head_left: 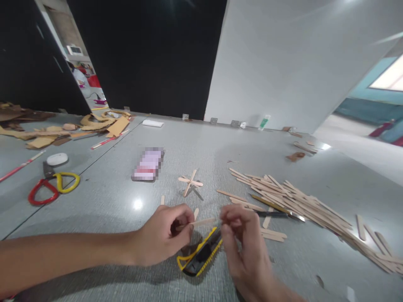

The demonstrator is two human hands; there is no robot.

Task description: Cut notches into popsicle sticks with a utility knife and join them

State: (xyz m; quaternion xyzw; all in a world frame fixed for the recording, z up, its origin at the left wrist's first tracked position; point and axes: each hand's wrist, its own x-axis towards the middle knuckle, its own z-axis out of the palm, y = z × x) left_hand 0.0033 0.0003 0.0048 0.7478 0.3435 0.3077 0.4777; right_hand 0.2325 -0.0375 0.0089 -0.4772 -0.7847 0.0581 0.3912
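My left hand [168, 230] pinches a wooden craft stick [203, 222] between thumb and fingers, its free end pointing right. Close to that end is my right hand [244, 243], its fingers curled and a little blurred; whatever lies between the fingertips is too small to make out. Beneath both hands lies a yellow and black utility knife [201, 253], partly covered on its right by my right hand. Just beyond, crossed craft sticks [190, 183] form a star shape on the table. A large loose pile of craft sticks [292, 199] spreads to the right of my right hand.
On the grey table [103, 226] lie red and yellow scissors [53, 184], a white case [57, 159] and a phone [148, 164]. Cardboard scraps [103, 123] cover the back left. A slim metal-tipped tool [277, 206] rests across the stick pile. Upright panels [151, 58] border the far edge.
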